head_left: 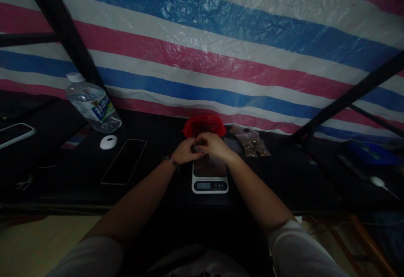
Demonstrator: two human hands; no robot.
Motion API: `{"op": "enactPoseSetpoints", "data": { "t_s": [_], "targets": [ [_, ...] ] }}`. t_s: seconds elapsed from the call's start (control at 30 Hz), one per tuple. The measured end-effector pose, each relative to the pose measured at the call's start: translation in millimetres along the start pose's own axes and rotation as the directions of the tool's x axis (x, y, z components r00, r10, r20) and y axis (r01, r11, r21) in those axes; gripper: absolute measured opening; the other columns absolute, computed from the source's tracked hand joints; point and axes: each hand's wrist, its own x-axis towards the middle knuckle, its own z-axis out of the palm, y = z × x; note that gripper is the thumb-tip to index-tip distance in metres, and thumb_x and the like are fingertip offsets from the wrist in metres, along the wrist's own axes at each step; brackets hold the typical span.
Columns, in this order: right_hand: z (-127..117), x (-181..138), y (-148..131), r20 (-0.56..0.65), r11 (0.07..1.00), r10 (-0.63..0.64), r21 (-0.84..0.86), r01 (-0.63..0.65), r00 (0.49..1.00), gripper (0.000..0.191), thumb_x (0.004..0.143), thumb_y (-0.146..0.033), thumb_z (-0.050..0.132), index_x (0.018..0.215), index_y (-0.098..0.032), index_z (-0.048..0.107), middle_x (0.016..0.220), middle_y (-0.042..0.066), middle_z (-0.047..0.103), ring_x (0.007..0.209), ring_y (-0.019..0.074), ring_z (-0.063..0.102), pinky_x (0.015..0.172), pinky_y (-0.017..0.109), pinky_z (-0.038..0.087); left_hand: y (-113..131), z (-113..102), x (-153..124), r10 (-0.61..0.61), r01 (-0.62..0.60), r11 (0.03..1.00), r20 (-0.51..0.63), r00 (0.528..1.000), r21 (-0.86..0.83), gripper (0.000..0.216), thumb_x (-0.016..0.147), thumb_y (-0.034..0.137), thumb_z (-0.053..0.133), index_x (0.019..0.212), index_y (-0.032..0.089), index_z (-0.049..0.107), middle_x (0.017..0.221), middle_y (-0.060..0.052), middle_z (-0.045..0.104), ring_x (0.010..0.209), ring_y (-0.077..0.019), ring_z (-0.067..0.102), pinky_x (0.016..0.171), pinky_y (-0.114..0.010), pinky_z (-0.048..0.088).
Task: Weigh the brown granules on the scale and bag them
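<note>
My left hand (185, 150), with a beaded bracelet on the wrist, is closed on what looks like a small clear plastic bag (197, 148) with something brownish at it. My right hand (213, 145) meets it from the other side, fingers curled and pinched at the bag; what is between those fingers is hidden. Both hands are above the far part of a white digital kitchen scale (210, 185), whose display digits are too dim to read. Just beyond them stands an open red plastic bag (203, 124) with dark contents. Small clear bags filled with brown bits (251, 142) lie to the right.
A dark phone (124, 162), a white earbud case (108, 142) and a large plastic bottle (93, 104) are on the black table at left. Another phone (15, 134) lies farther left. Dark metal poles (350, 96) slant beside a striped plastic sheet (202, 58).
</note>
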Motion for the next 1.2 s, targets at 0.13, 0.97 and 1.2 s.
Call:
{"op": "enactPoseSetpoints", "data": {
  "t_s": [0.13, 0.97, 1.2],
  "targets": [
    [6.7, 3.1, -2.9, -0.072, 0.999, 0.047, 0.026, -0.045, 0.996, 0.016, 0.071, -0.014, 0.067, 0.086, -0.016, 0.061, 0.084, 0.001, 0.061, 0.077, 0.013, 0.056, 0.07, 0.024, 0.041, 0.1, 1.5, 0.3, -0.006, 0.005, 1.0, -0.043, 0.999, -0.026, 0.03, 0.069, 0.028, 0.065, 0.096, 0.016, 0.061, 0.089, -0.005, 0.064, 0.081, -0.0191, 0.06, 0.073, -0.031, 0.047],
    [-16.4, -70.8, 19.4, 0.329, 0.969, 0.241, -0.028, -0.245, 0.913, 0.011, 0.071, -0.016, 0.066, 0.082, -0.017, 0.067, 0.072, -0.001, 0.065, 0.064, 0.0127, 0.059, 0.059, 0.022, 0.041, -10.7, 5.8, 2.7, -0.115, 0.086, 0.987, -0.214, 0.97, -0.138, 0.031, 0.076, 0.029, 0.062, 0.104, 0.016, 0.059, 0.088, -0.005, 0.067, 0.076, -0.0161, 0.063, 0.072, -0.03, 0.051],
    [5.2, -61.3, 19.0, 0.079, 0.976, 0.196, -0.117, -0.186, 0.977, 0.042, 0.07, -0.014, 0.068, 0.112, -0.018, 0.061, 0.109, 0.008, 0.058, 0.095, 0.0173, 0.057, 0.087, 0.03, 0.043, -14.0, 5.4, 2.4, -0.122, 0.092, 0.985, -0.215, 0.969, -0.146, 0.031, 0.075, 0.028, 0.062, 0.104, 0.017, 0.06, 0.089, -0.006, 0.068, 0.079, -0.0175, 0.064, 0.074, -0.032, 0.051]
  ]
}}
